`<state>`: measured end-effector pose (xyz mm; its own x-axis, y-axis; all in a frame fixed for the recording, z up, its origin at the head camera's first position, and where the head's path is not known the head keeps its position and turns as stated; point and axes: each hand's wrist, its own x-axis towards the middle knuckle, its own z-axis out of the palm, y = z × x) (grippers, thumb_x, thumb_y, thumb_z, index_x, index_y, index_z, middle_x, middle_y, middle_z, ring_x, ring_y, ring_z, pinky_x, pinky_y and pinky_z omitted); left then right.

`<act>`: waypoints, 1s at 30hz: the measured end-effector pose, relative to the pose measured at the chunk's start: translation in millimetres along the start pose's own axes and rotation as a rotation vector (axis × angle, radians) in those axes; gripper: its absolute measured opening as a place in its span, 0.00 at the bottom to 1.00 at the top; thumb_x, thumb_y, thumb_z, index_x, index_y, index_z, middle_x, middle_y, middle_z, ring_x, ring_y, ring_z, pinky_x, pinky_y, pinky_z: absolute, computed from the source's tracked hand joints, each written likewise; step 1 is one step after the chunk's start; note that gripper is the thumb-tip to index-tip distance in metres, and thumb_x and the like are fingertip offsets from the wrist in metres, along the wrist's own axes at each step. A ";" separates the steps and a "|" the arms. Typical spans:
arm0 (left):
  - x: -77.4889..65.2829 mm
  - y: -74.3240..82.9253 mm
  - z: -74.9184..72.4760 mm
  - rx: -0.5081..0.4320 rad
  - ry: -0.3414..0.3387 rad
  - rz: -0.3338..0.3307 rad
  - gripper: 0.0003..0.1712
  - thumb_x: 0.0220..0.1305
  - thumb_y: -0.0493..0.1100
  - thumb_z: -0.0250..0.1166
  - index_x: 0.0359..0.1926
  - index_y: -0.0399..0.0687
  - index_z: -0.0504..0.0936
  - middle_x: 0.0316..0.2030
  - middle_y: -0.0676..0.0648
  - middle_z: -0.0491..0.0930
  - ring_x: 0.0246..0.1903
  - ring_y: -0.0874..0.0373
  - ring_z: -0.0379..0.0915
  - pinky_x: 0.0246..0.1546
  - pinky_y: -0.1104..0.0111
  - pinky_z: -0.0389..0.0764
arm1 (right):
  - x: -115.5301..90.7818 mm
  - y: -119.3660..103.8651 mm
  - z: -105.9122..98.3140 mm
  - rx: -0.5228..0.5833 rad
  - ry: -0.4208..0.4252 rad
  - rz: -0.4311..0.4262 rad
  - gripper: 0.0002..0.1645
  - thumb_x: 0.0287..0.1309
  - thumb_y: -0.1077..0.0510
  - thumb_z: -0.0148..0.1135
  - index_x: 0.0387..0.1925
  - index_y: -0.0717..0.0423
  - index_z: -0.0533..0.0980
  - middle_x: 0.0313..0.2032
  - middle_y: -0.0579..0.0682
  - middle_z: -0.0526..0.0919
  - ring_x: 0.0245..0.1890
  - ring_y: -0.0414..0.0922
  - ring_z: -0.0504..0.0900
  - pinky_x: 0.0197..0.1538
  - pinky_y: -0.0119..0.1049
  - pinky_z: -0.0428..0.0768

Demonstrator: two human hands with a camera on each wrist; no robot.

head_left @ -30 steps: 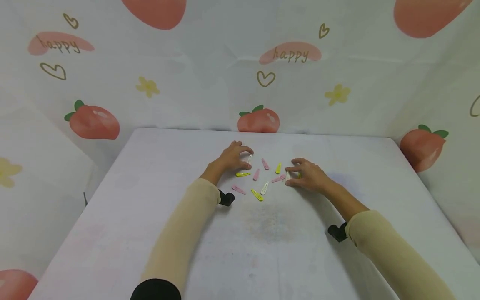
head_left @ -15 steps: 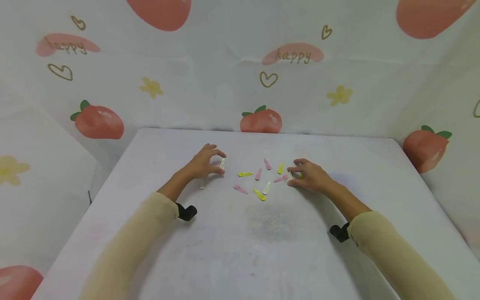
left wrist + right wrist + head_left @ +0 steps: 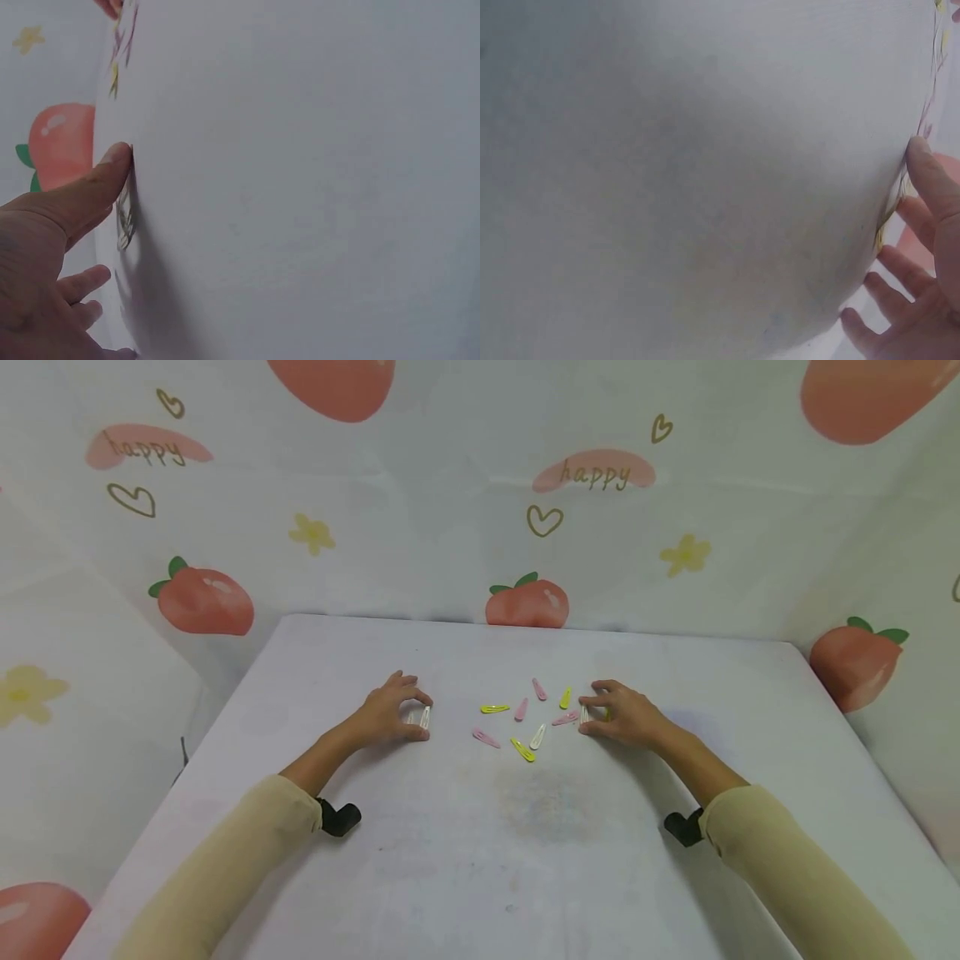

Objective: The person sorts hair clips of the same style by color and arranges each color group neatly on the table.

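My left hand (image 3: 386, 717) is low over the left side of the table, pinching a white snap hair clip (image 3: 425, 717) between thumb and forefinger. A second white hair clip (image 3: 410, 717) shows in the gap behind it. Beside the scattered clips, my right hand (image 3: 626, 714) has thumb and forefinger at the ends of another white hair clip (image 3: 584, 715). Under its palm a yellow hair clip (image 3: 607, 714) is partly covered. In the left wrist view, clips (image 3: 126, 221) appear edge-on below the thumb.
Between the hands lie several loose clips, among them a pink clip (image 3: 486, 738), a yellow clip (image 3: 522, 749) and a white clip (image 3: 537, 737). The white-covered table (image 3: 465, 860) meets a peach-printed cloth backdrop (image 3: 420, 510) at its back edge.
My left hand has carried its white clip leftward from the scattered clips, then lowered it beside the other white clip. My right hand has stayed in about the same place.
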<state>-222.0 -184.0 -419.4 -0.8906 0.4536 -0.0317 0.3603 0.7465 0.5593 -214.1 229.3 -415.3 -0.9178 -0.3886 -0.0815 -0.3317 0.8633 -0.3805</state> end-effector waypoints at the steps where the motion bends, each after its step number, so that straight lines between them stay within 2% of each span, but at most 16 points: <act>1: -1.5 0.8 1.1 -0.002 0.002 0.008 0.28 0.51 0.47 0.78 0.52 0.44 0.83 0.69 0.29 0.62 0.74 0.32 0.41 0.66 0.34 0.49 | -0.2 0.4 -0.2 0.000 0.000 -0.001 0.35 0.57 0.46 0.72 0.62 0.58 0.76 0.66 0.68 0.69 0.66 0.66 0.67 0.61 0.67 0.67; 9: -9.3 7.1 6.0 0.005 0.007 0.005 0.30 0.50 0.52 0.79 0.53 0.46 0.83 0.70 0.30 0.62 0.74 0.31 0.41 0.67 0.33 0.44 | -0.2 2.5 0.2 0.011 -0.006 -0.020 0.35 0.58 0.46 0.70 0.62 0.59 0.76 0.66 0.69 0.68 0.65 0.67 0.68 0.61 0.64 0.69; 14: -9.5 6.1 6.0 0.023 0.001 0.006 0.30 0.51 0.54 0.78 0.54 0.47 0.83 0.70 0.31 0.62 0.73 0.30 0.42 0.67 0.33 0.45 | -0.8 2.6 0.9 0.003 -0.005 -0.012 0.35 0.58 0.46 0.70 0.63 0.58 0.75 0.66 0.68 0.68 0.65 0.66 0.68 0.61 0.65 0.69; 22: -8.7 4.7 7.5 0.041 0.004 0.002 0.28 0.54 0.51 0.76 0.55 0.46 0.84 0.69 0.32 0.64 0.74 0.31 0.43 0.67 0.35 0.47 | -1.3 2.4 2.6 -0.014 0.004 -0.011 0.35 0.58 0.44 0.70 0.62 0.58 0.76 0.66 0.68 0.69 0.66 0.66 0.67 0.62 0.65 0.68; 30: -10.2 4.4 8.0 0.068 0.030 0.017 0.28 0.54 0.53 0.76 0.54 0.47 0.86 0.68 0.33 0.66 0.73 0.31 0.45 0.65 0.33 0.50 | 2.9 -4.0 -3.5 -0.044 0.033 -0.031 0.32 0.55 0.45 0.72 0.57 0.60 0.80 0.61 0.66 0.75 0.63 0.65 0.72 0.62 0.64 0.68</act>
<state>-209.2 -181.4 -423.3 -0.8919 0.4523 0.0030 0.3925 0.7705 0.5023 -216.2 225.8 -410.8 -0.9132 -0.4055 -0.0398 -0.3689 0.8644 -0.3416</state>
